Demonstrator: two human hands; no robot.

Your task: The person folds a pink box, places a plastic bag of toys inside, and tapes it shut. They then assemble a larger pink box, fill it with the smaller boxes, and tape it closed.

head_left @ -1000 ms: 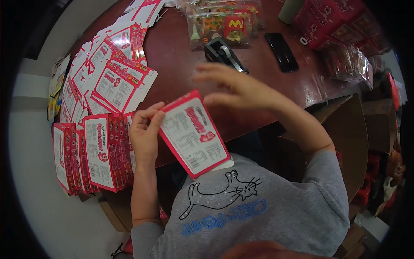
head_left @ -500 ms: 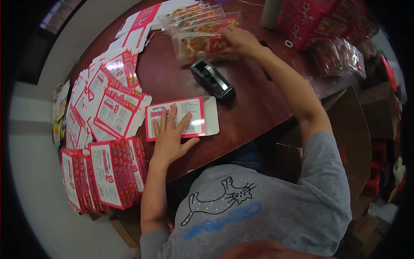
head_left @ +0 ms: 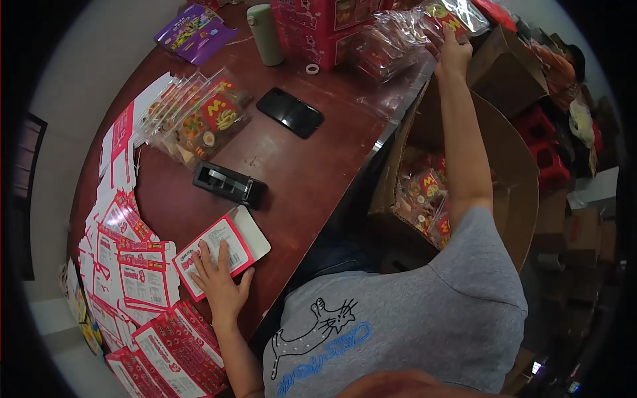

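My left hand [head_left: 222, 285] lies flat, fingers spread, on a pink-and-white printed carton [head_left: 222, 242]. The carton rests on the table with its end flap [head_left: 249, 229] open. My right hand [head_left: 454, 56] stretches to the far right, its fingers apart at a clear plastic packet [head_left: 451, 13] with a yellow M on red. Whether any finger grips the packet is hard to make out. Beside that hand lie more clear packets [head_left: 385, 53]. A fanned row of similar packets [head_left: 199, 119] lies across the table, near a black tape dispenser [head_left: 230, 186].
Flat printed cartons [head_left: 133, 265] and stacked pink cartons [head_left: 169, 351] cover the left side. A black phone [head_left: 290, 111], green bottle [head_left: 265, 36], tape roll [head_left: 312, 69] and pink boxes [head_left: 318, 26] are farther back. An open cardboard box [head_left: 507, 152] holding packets stands at right.
My right hand has left the fanned packets and swung to the pile at far right. My left hand stays on the carton. The view has turned right, showing the phone and open cardboard box.
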